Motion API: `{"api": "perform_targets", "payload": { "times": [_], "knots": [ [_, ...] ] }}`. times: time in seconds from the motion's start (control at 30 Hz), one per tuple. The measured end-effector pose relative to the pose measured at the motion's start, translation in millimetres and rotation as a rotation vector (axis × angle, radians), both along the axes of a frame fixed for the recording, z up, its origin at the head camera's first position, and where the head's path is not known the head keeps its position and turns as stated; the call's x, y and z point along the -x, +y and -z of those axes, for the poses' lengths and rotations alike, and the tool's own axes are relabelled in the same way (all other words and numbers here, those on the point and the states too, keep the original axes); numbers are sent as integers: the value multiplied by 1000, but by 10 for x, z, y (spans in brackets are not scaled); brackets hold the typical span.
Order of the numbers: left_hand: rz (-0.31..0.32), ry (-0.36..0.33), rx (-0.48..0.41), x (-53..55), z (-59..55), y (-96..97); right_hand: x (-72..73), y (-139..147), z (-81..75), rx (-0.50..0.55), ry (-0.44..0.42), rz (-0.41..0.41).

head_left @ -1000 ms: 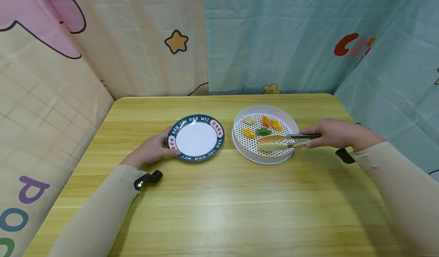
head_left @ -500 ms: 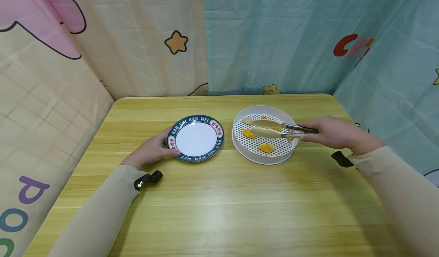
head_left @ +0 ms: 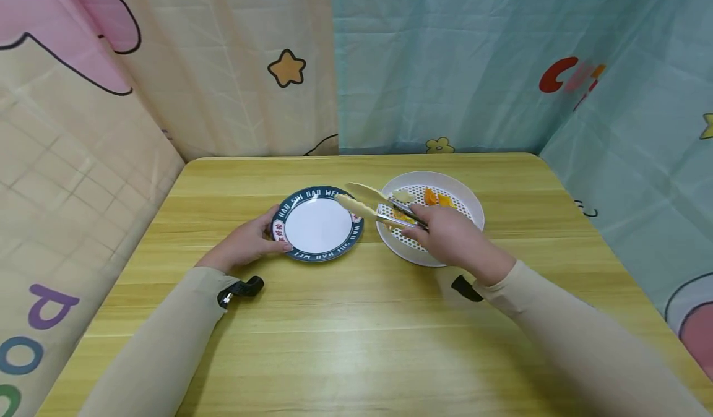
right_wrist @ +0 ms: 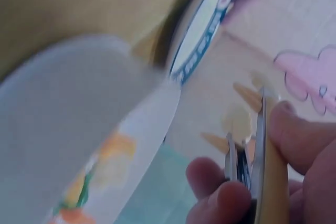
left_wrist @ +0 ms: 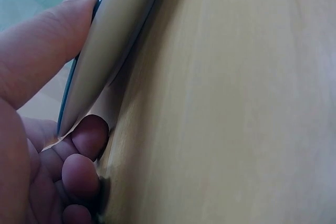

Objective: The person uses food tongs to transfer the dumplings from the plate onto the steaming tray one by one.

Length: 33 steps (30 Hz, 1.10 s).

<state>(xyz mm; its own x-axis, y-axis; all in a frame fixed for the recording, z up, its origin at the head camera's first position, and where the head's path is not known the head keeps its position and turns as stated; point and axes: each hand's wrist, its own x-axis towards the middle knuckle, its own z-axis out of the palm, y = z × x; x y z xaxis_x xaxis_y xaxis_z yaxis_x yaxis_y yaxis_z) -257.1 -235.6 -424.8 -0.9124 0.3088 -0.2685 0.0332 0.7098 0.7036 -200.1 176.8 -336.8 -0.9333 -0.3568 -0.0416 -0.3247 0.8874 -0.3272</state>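
In the head view my left hand (head_left: 247, 244) pinches the left rim of a round plate (head_left: 317, 257) with a white middle and dark lettered border. The left wrist view shows its thumb on top of the plate (left_wrist: 113, 35) and curled fingers under the edge. My right hand (head_left: 448, 234) grips a pair of tongs (head_left: 398, 213) with pale tips. The tips stand apart over the plate's right rim, with no clear item between them. Beneath the right hand sits a white perforated steamer tray (head_left: 473, 203) holding colourful dumplings (head_left: 437, 197). The hand covers part of the tray.
Both plate and tray stand on a wood-grain table (head_left: 334, 343). Patterned curtains (head_left: 445, 64) hang behind it and at both sides. A dark strap (head_left: 239, 288) shows at the left wrist, another strap (head_left: 466, 288) at the right.
My right hand has swung the tongs left, from over the tray's dumplings to the plate's right rim. My left hand and the plate stay in place.
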Motion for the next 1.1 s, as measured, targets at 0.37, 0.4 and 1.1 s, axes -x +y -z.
{"api": "perform_targets", "payload": {
  "times": [0.37, 0.4, 1.1],
  "knots": [
    [1, 3, 8, 6, 18, -17, 59, -746, 191, 60, -75, 72],
    [6, 6, 10, 9, 19, -18, 69, -793, 204, 64, -81, 77],
    [6, -9, -7, 6, -16, -15, 200, -1275, 454, -88, -85, 119]
  ]
}}
